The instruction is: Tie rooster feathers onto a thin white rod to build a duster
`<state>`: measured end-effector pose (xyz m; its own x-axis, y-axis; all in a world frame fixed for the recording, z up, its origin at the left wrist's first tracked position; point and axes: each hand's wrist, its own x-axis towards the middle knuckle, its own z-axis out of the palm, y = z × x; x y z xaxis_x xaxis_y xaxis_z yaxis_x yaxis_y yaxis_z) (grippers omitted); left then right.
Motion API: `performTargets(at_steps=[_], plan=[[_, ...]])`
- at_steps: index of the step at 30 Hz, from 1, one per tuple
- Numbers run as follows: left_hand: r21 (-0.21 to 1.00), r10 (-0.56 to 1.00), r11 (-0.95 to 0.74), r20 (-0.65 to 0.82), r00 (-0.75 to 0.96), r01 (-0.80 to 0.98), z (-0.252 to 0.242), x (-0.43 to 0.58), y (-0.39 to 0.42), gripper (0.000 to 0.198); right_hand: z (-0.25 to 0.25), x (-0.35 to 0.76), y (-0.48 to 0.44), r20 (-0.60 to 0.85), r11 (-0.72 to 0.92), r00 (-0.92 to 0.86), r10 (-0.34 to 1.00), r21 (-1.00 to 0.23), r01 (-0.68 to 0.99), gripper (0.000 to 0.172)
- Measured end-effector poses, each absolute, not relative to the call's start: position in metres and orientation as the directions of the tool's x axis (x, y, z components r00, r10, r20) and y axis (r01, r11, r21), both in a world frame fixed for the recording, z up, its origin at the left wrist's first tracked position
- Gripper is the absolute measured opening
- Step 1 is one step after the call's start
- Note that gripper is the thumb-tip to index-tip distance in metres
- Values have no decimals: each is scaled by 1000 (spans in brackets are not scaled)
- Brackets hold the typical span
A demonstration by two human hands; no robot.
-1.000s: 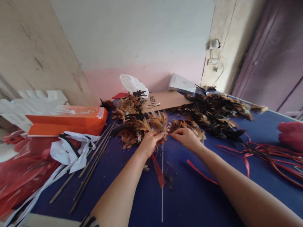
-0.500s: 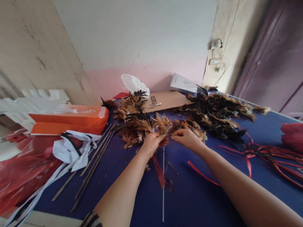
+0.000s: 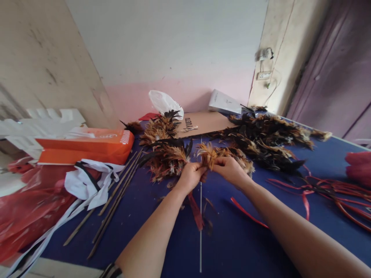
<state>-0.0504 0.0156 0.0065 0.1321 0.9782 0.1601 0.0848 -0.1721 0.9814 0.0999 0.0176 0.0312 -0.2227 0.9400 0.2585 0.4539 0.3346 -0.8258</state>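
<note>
Over the middle of the blue table, my left hand (image 3: 191, 175) is closed around the base of a small bunch of brown feathers (image 3: 208, 152). My right hand (image 3: 228, 170) meets it from the right, its thumb and fingers pinched at the side of the same bunch. Below my left hand a strip of red netting (image 3: 196, 212) hangs or lies; its upper end is hidden. Just left of the hands sits a pile of brown and black feathers (image 3: 166, 158). Another brown feather heap (image 3: 245, 160) lies behind my right hand.
Thin sticks (image 3: 118, 204) lie left, beside white straps (image 3: 89, 183) and an orange bag (image 3: 87, 148). A cardboard sheet (image 3: 208, 121) lies behind the feathers. Black and brown feather bundles (image 3: 261, 135) and red ribbons (image 3: 327, 189) are on the right. A red strip (image 3: 249, 212) lies near my right forearm.
My right hand has come in from just apart and now pinches the feather bunch. The bunch has shifted slightly right and leans toward that hand. My left hand keeps its hold.
</note>
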Motion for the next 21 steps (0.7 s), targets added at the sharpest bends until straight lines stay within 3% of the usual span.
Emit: performTargets(at_steps=[6,8,12,15,18,21], plan=[[974,998,-54,45,45,219,8,-51,17,23,39,97,9,280,440,-345,896,-663,605,20],[964,996,-49,29,79,262,7,-49,15,24,44,94,1,312,531,-429,847,-500,684,18],[923,983,-88,20,182,375,1,-43,9,25,55,88,-15,298,634,-596,746,-43,772,22],[887,963,-156,39,267,434,-1,-40,3,24,63,89,-19,229,650,-661,715,131,748,21],[860,916,-261,77,394,439,6,-39,-4,20,71,100,-11,236,659,-648,724,39,751,18],[864,846,-353,130,517,360,17,-39,-10,17,71,119,6,218,658,-626,749,-355,664,13]])
